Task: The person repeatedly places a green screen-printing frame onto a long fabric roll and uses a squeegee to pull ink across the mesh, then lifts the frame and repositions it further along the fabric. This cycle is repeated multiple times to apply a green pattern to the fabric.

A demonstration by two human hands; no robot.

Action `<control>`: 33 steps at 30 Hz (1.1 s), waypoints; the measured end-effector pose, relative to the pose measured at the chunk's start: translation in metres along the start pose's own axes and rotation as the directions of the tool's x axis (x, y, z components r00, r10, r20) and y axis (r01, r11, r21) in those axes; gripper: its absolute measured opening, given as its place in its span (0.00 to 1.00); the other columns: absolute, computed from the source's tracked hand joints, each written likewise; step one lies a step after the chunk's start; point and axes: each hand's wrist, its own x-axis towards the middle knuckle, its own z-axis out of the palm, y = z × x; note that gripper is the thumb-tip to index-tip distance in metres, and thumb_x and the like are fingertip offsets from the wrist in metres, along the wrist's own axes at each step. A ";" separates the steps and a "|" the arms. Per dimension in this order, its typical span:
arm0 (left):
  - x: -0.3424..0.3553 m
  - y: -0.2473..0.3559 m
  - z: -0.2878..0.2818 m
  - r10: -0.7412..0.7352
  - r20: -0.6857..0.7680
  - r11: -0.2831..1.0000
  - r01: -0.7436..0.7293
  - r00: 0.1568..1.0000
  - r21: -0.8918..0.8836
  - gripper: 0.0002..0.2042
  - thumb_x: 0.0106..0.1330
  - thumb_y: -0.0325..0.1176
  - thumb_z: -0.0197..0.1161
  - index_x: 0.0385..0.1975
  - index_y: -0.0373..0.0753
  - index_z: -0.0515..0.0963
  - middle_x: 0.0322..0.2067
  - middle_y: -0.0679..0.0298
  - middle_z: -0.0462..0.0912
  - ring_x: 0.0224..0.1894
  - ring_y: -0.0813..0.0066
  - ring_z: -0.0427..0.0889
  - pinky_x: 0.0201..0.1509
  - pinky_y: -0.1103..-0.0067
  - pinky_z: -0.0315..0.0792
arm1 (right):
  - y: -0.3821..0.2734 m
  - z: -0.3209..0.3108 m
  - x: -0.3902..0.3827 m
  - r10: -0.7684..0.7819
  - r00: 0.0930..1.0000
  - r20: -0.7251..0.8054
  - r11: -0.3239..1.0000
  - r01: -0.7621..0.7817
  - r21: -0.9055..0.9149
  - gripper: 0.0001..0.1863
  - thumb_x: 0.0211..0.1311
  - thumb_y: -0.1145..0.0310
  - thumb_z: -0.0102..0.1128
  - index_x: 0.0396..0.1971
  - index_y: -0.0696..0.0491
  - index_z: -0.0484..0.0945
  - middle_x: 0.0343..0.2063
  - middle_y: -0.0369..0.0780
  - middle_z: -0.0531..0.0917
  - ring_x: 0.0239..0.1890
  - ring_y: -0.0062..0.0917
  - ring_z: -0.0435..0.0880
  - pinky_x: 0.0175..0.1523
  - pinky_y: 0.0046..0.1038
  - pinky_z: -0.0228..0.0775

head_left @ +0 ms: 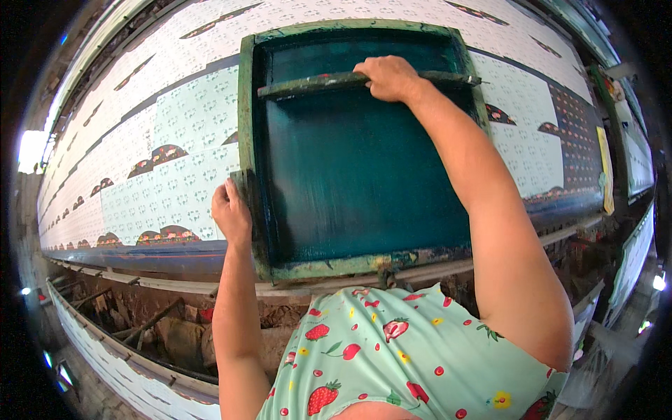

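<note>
Patterned sheets [189,189] are spread beside the left grip [232,212], where a green frame [247,105] is held by its edge; a bar [315,85] is clasped within the right grip [392,78].

Squeegee bar [308,86] partly hidden by the right hand [390,78], printed sheets [336,10] cut off far, strawberry-print garment [413,350] cropped near, dim clutter [175,337] near left, possibly rags.

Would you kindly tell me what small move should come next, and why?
Probably the right hand should draw the bar nearer: it grips the bar toward the far end of the frame, and most of the screen lies on the near side.
</note>
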 end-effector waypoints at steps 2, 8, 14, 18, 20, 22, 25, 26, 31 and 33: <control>0.000 0.001 0.000 0.029 -0.003 1.000 -0.029 1.000 0.002 0.25 0.86 0.49 0.60 0.49 0.26 0.87 0.42 0.43 0.91 0.46 0.51 0.90 0.55 0.62 0.80 | -0.016 0.007 -0.036 -0.039 0.999 -0.028 0.999 0.040 0.030 0.18 0.66 0.70 0.65 0.55 0.43 0.89 0.50 0.45 0.92 0.56 0.46 0.92 0.61 0.52 0.85; -0.004 0.003 0.007 0.135 -0.051 0.989 -0.137 0.990 -0.050 0.28 0.86 0.53 0.58 0.44 0.26 0.86 0.34 0.48 0.88 0.38 0.56 0.85 0.49 0.62 0.77 | -0.075 0.025 -0.149 -0.048 0.998 -0.031 0.993 0.052 0.110 0.17 0.62 0.74 0.68 0.50 0.42 0.89 0.43 0.43 0.90 0.51 0.45 0.91 0.56 0.50 0.84; 0.006 -0.010 0.004 0.099 0.020 0.993 -0.098 0.995 -0.061 0.30 0.85 0.56 0.57 0.48 0.27 0.87 0.44 0.40 0.91 0.49 0.40 0.90 0.56 0.55 0.79 | -0.145 0.033 -0.244 -0.021 1.000 -0.003 0.993 0.022 0.116 0.19 0.60 0.76 0.69 0.50 0.43 0.90 0.44 0.42 0.89 0.53 0.43 0.91 0.57 0.48 0.85; 0.012 -0.014 0.007 0.100 0.067 0.993 -0.096 0.993 -0.070 0.33 0.84 0.59 0.56 0.48 0.27 0.87 0.45 0.39 0.91 0.51 0.40 0.90 0.58 0.55 0.79 | -0.176 0.044 -0.293 -0.009 0.999 -0.050 0.990 0.016 0.137 0.21 0.59 0.78 0.69 0.51 0.42 0.90 0.44 0.42 0.89 0.52 0.43 0.90 0.59 0.47 0.83; 0.010 -0.010 0.007 0.110 0.068 0.992 -0.106 0.992 -0.068 0.32 0.84 0.59 0.56 0.49 0.27 0.88 0.46 0.39 0.91 0.51 0.39 0.90 0.59 0.54 0.79 | -0.187 0.046 -0.310 -0.004 0.998 -0.060 0.992 0.012 0.123 0.20 0.60 0.76 0.68 0.51 0.42 0.90 0.44 0.41 0.89 0.53 0.43 0.90 0.59 0.47 0.82; 0.020 -0.028 0.004 0.091 0.033 0.995 -0.089 0.995 -0.044 0.33 0.84 0.59 0.56 0.49 0.28 0.88 0.47 0.38 0.91 0.53 0.37 0.89 0.60 0.53 0.78 | -0.197 0.056 -0.306 -0.066 0.992 -0.111 0.991 0.078 0.105 0.17 0.63 0.69 0.71 0.52 0.42 0.90 0.45 0.40 0.89 0.55 0.41 0.89 0.59 0.46 0.81; 0.015 -0.016 0.013 0.082 0.089 0.994 -0.075 0.993 -0.083 0.34 0.83 0.61 0.55 0.50 0.27 0.87 0.48 0.36 0.90 0.54 0.35 0.88 0.61 0.51 0.77 | -0.192 0.070 -0.327 -0.059 0.988 -0.141 0.990 0.076 0.119 0.21 0.65 0.50 0.76 0.53 0.43 0.90 0.47 0.39 0.88 0.58 0.39 0.86 0.60 0.45 0.77; 0.019 -0.022 0.012 0.083 0.081 0.989 -0.072 0.993 -0.130 0.34 0.83 0.61 0.55 0.49 0.27 0.88 0.47 0.36 0.91 0.53 0.34 0.88 0.60 0.51 0.77 | -0.195 0.068 -0.329 -0.088 0.984 -0.152 0.990 0.104 0.096 0.25 0.63 0.44 0.77 0.53 0.44 0.90 0.48 0.39 0.88 0.58 0.39 0.85 0.60 0.45 0.77; 0.017 -0.022 0.016 0.173 0.038 0.982 -0.170 0.984 -0.079 0.35 0.84 0.60 0.55 0.49 0.25 0.87 0.46 0.37 0.91 0.52 0.35 0.88 0.60 0.53 0.78 | -0.201 0.069 -0.350 -0.090 0.969 -0.229 0.992 0.107 0.062 0.32 0.64 0.36 0.75 0.56 0.46 0.92 0.51 0.39 0.89 0.58 0.38 0.82 0.62 0.46 0.72; 0.024 -0.026 0.026 0.201 0.027 0.979 -0.200 0.979 -0.036 0.35 0.84 0.60 0.55 0.50 0.25 0.87 0.47 0.37 0.91 0.53 0.34 0.88 0.61 0.53 0.78 | -0.190 0.073 -0.357 -0.095 0.959 -0.267 0.982 0.134 0.135 0.31 0.65 0.37 0.74 0.56 0.46 0.92 0.53 0.40 0.90 0.60 0.37 0.82 0.64 0.45 0.71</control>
